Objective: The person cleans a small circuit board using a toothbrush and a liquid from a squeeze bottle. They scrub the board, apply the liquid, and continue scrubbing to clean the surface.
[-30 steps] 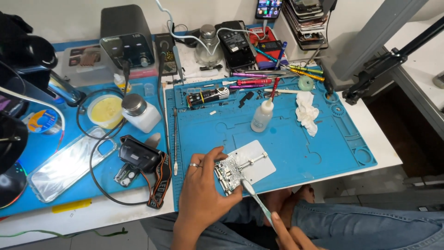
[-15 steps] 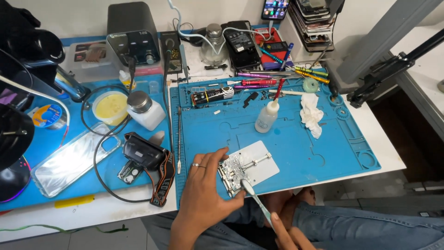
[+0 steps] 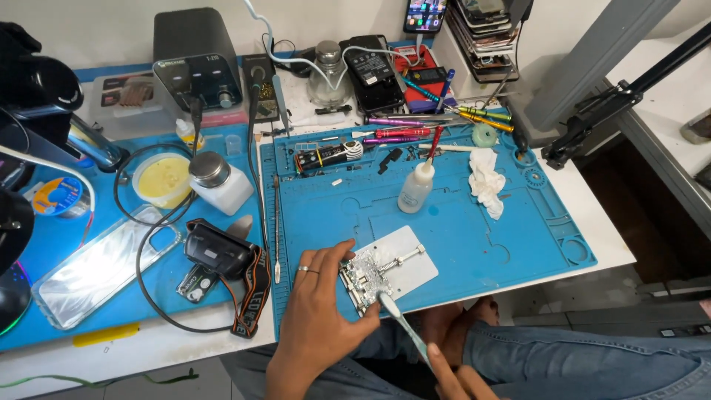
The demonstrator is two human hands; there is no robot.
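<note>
A small circuit board (image 3: 364, 272) is clamped on a white metal holder plate (image 3: 406, 272) at the near edge of the blue work mat (image 3: 459, 215). My left hand (image 3: 315, 315), a ring on one finger, rests on the mat and pinches the board's left and lower edges with thumb and fingers. My right hand (image 3: 452, 379), low at the frame's bottom edge, grips the handle of a pale toothbrush (image 3: 404, 328). Its bristled head touches the board's lower right corner.
A plastic squeeze bottle (image 3: 415, 187) and a crumpled tissue (image 3: 485, 181) stand farther back on the mat, with screwdrivers (image 3: 404, 133) behind. On the left lie a black headlamp (image 3: 218, 252), a clear phone case (image 3: 104, 263), a pump bottle (image 3: 218, 180) and a soldering station (image 3: 196, 63).
The view shifted slightly left and down. Both hands stay at the board, and the brush head has slid a little along its lower edge.
</note>
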